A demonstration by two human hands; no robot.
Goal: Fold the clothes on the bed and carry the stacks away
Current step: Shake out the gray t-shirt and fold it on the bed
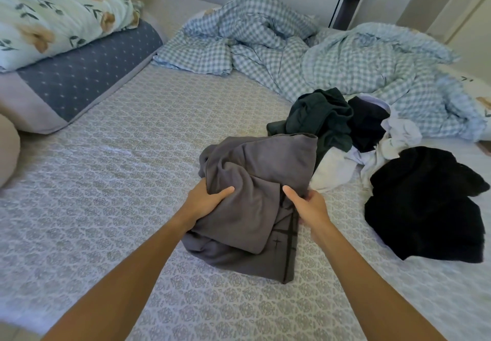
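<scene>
Folding stage, first garment: left hand (206,200) and right hand (309,204) each grip the crumpled grey garment (255,194) between them on the bed (119,154); spreading it flat likely follows.

A bunched garment (255,194) is lying at center frame on the bed (119,181), a clothes pile (372,141) sitting right, a rumpled duvet (318,56) lying above.

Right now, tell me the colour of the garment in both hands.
Grey garment, head view.
</scene>
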